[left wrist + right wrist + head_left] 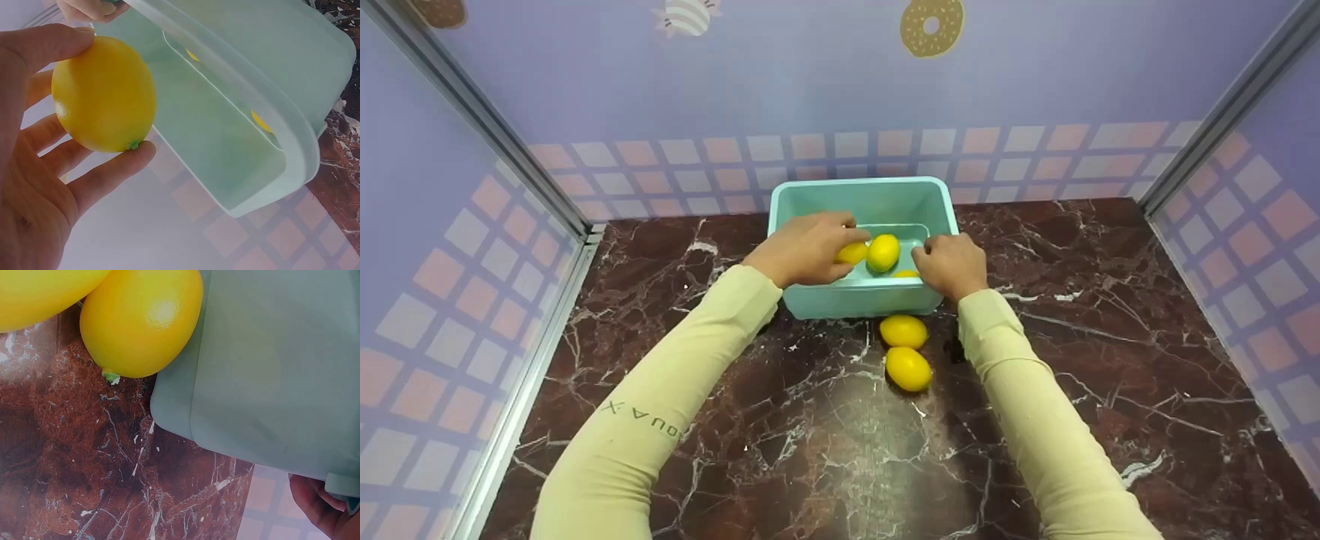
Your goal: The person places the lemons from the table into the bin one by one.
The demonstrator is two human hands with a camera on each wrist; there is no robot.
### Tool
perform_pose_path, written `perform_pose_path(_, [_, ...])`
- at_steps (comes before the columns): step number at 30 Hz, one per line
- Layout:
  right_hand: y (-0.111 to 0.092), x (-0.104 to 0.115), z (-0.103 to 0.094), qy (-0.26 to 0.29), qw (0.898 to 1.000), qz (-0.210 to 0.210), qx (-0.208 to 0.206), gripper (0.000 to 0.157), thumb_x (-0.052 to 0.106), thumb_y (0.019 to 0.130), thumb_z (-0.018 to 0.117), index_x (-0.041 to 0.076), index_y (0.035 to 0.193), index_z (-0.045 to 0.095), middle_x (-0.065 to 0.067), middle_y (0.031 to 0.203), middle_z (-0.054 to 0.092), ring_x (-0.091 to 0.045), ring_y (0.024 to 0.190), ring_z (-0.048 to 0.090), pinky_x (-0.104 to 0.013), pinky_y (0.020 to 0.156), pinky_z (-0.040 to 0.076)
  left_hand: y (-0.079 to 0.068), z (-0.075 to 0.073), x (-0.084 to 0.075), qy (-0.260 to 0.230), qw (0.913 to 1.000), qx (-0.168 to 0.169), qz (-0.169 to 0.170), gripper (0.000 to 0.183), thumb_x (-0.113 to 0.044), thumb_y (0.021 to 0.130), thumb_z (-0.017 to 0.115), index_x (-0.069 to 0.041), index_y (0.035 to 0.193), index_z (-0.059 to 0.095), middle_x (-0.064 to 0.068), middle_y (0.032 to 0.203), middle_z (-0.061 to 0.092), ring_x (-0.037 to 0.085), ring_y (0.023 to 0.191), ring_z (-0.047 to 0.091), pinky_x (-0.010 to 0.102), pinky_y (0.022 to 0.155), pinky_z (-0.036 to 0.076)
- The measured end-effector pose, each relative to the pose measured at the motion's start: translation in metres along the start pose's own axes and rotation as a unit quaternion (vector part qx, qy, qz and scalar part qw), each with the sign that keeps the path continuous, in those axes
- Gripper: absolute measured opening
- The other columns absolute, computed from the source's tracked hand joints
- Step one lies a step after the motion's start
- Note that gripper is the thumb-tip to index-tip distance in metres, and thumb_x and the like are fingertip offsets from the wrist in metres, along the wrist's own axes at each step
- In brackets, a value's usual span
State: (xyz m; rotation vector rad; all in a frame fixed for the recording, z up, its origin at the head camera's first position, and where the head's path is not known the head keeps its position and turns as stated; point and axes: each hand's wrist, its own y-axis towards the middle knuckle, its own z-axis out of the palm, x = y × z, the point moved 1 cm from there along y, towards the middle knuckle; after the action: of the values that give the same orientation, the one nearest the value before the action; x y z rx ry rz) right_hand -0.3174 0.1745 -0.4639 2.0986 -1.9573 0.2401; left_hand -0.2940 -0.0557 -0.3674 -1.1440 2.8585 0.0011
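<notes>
My left hand pinches a yellow lemon between thumb and fingers. It holds the lemon over the left part of a pale turquoise plastic bin. The green stem end of this lemon shows near a fingertip in the left wrist view. My right hand grips the bin's rim near the front right corner, its fingers curled over the edge. Inside the bin lies another lemon; the front wall partly hides one more yellow lemon beside the right hand.
Two lemons, a nearer one and a farther one, lie on the dark red marble-patterned tabletop in front of the bin. Behind the bin rises a lilac wall with a checked band. Side panels with metal edges flank the table.
</notes>
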Motion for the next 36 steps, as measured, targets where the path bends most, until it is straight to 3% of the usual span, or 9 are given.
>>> perform_pose_path(13, [0.001, 0.0, 0.001, 0.003, 1.0, 0.003, -0.007, 0.04, 0.038, 0.092, 0.04, 0.014, 0.061, 0.051, -0.012, 0.075, 0.064, -0.038, 0.084, 0.062, -0.053, 0.07, 0.049, 0.009, 0.001, 0.005, -0.006, 0.9998, 0.01, -0.018, 0.047, -0.027, 0.09, 0.062, -0.018, 0.136, 0.056, 0.009, 0.117, 0.058, 0.024, 0.094, 0.057, 0.039, 0.083, 0.052])
perform_pose_path(19, [0.001, 0.0, 0.001, 0.002, 1.0, 0.006, -0.006, 0.041, 0.038, 0.092, 0.041, 0.015, 0.06, 0.048, -0.011, 0.07, 0.061, -0.036, 0.079, 0.061, -0.051, 0.067, 0.048, 0.013, 0.001, 0.006, -0.009, 0.9997, 0.007, -0.024, 0.045, -0.026, 0.091, 0.061, -0.018, 0.135, 0.057, 0.008, 0.111, 0.057, 0.023, 0.088, 0.053, 0.038, 0.077, 0.05])
perform_pose_path(25, [0.001, 0.001, 0.0, -0.006, 1.0, 0.008, 0.011, 0.042, 0.039, 0.093, 0.039, 0.013, 0.065, 0.055, -0.014, 0.083, 0.067, -0.039, 0.092, 0.062, -0.056, 0.078, 0.05, 0.019, 0.003, 0.009, -0.002, 0.9997, 0.005, -0.023, 0.041, -0.025, 0.091, 0.06, -0.017, 0.131, 0.059, 0.008, 0.109, 0.057, 0.022, 0.085, 0.051, 0.038, 0.075, 0.049])
perform_pose_path(36, [0.001, -0.001, 0.0, -0.005, 1.0, 0.008, 0.004, 0.043, 0.04, 0.092, 0.04, 0.011, 0.068, 0.06, -0.017, 0.086, 0.068, -0.04, 0.092, 0.062, -0.056, 0.077, 0.05, 0.026, 0.003, 0.014, -0.012, 0.999, 0.01, -0.041, 0.044, -0.026, 0.09, 0.06, -0.018, 0.133, 0.057, 0.009, 0.114, 0.056, 0.023, 0.093, 0.054, 0.04, 0.084, 0.051])
